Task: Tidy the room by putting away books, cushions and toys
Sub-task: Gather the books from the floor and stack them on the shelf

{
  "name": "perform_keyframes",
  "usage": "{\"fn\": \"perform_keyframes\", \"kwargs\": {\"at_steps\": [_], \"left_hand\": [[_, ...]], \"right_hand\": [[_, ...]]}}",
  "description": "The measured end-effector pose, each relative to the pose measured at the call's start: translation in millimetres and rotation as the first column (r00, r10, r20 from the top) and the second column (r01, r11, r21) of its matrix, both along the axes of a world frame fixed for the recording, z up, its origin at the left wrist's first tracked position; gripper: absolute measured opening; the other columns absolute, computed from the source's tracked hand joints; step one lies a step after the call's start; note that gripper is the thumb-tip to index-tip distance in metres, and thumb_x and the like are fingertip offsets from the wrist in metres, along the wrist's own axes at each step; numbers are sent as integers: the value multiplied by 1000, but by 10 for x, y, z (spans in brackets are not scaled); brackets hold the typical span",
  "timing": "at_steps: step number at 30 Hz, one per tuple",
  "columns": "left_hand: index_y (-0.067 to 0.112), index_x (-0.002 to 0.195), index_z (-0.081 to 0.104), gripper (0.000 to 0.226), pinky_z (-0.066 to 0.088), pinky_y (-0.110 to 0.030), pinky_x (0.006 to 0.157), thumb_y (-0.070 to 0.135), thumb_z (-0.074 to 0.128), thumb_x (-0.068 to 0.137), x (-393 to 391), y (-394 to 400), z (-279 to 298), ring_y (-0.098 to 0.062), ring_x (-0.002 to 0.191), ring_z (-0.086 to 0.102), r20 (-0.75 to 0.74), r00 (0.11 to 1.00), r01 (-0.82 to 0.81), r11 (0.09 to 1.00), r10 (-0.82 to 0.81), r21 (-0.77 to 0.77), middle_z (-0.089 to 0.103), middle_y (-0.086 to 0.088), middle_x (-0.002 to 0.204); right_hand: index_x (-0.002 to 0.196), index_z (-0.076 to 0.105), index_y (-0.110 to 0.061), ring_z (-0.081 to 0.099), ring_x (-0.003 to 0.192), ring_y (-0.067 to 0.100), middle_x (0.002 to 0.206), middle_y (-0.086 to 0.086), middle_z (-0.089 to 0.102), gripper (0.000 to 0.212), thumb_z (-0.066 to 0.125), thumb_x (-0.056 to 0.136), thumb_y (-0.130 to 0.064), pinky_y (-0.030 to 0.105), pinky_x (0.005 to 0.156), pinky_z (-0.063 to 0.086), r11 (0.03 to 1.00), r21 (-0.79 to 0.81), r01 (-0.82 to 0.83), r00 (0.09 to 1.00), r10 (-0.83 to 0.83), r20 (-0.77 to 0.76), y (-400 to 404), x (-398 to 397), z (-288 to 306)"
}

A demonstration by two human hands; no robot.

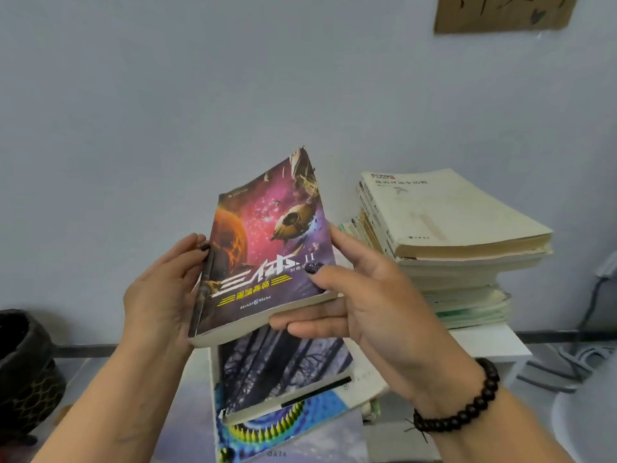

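Both hands, left (160, 289) and right (370, 295), grip space-cover book (267, 248); book stacks on white table (494, 345); pale wall (167, 95).

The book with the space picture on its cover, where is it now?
In the head view the space book is at centre, held up by the left hand and right hand above a dark book, left of the pale stack.

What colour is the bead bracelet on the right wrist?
Dark brown, nearly black, round beads on the bracelet, seen in the head view.
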State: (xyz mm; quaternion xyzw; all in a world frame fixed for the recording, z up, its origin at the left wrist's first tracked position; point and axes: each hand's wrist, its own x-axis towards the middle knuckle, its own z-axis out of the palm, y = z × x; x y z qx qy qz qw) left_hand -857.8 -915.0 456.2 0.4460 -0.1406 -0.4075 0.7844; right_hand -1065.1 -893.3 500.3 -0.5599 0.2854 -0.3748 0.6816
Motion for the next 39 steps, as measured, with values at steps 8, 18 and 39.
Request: {"fn": "perform_keyframes", "kwargs": {"at_steps": [8,18,39], "left_hand": [[13,96,70,29,59,-26,74,-8,49,92,-326,-13,127,-19,96,72,235,970,112,969,-59,-221,76,-1,91],[11,99,71,34,59,-33,82,-12,48,91,-842,-209,70,-16,103,69,486,855,313,929,-183,-200,76,-2,101],[34,148,38,66,36,-40,114,53,56,87,-1619,-529,-51,1,138,37,816,494,528,849,-299,-9,41,23,148]], "right_hand": [[112,62,-5,74,66,27,86,18,74,38,48,82,-24,21,50,57,963,-55,262,898,-223,380,-222,-573,517],[98,61,-9,68,52,17,70,11,71,17,47,95,-18,15,42,51,868,130,479,857,-495,145,-627,-1316,397],[77,75,-27,52,47,5,59,-11,67,14,72,81,-14,16,44,43,332,-421,844,364,-932,-5,-738,-1610,80]]}}
